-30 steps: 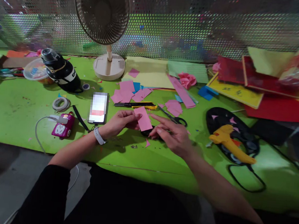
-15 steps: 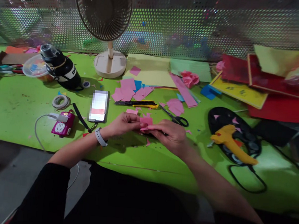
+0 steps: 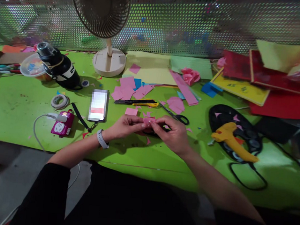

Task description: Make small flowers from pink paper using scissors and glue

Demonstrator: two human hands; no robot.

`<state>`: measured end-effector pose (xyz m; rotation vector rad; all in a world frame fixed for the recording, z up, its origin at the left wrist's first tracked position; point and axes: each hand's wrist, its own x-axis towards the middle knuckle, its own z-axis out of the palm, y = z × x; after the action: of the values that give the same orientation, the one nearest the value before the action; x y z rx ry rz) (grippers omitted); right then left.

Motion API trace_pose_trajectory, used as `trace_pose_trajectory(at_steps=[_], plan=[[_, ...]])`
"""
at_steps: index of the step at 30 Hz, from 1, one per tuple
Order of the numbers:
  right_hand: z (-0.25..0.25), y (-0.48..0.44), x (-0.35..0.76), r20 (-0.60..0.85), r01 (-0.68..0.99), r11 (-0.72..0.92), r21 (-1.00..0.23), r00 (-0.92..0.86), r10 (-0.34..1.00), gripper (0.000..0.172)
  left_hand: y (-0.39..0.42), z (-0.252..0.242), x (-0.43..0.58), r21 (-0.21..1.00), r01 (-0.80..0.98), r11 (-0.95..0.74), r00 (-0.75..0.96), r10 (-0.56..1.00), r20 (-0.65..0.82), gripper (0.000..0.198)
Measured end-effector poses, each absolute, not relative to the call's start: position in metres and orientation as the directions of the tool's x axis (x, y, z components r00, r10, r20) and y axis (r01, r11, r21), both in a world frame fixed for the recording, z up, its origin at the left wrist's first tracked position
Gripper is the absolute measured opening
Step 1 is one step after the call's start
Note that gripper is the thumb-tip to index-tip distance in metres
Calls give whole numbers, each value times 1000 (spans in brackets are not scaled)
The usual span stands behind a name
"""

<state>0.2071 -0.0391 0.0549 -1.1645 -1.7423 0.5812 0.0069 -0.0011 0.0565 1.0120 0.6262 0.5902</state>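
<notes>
A small piece of pink paper (image 3: 149, 120) is pinched between both hands above the green table (image 3: 140, 157). My left hand (image 3: 128, 125) grips its left side between thumb and fingers; my right hand (image 3: 173, 132) has closed on its right side. Just beyond the hands lie a pink paper square (image 3: 131, 111), a yellow-and-black utility knife (image 3: 137, 102) and black-handled scissors (image 3: 181, 119). Several pink paper pieces (image 3: 127, 86) are spread behind the knife. A dark thing under the hands is mostly hidden.
Left stand a phone (image 3: 98, 105), a tape roll (image 3: 60, 101), a purple power adapter (image 3: 63, 123), a black bottle (image 3: 59, 67) and a fan (image 3: 108, 62). At right, a yellow glue gun (image 3: 235, 141) rests on a black pad (image 3: 218, 115). Red paper (image 3: 281, 108) is stacked behind it.
Both hands have shifted their grip on the pink paper, and the right thumb and fingers now pinch its near right edge. The view has moved slightly.
</notes>
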Motion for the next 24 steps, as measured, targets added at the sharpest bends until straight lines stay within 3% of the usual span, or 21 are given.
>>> trace_pose_trajectory(at_steps=[8,24], plan=[[56,-39,207,454,438,464,-770,-134,881,10,-3,59,10,883,-112,455,611,732,-300,49],[56,-38,205,404,444,415,-794,-126,906,10,-1,54,10,905,-126,406,594,762,-259,44]])
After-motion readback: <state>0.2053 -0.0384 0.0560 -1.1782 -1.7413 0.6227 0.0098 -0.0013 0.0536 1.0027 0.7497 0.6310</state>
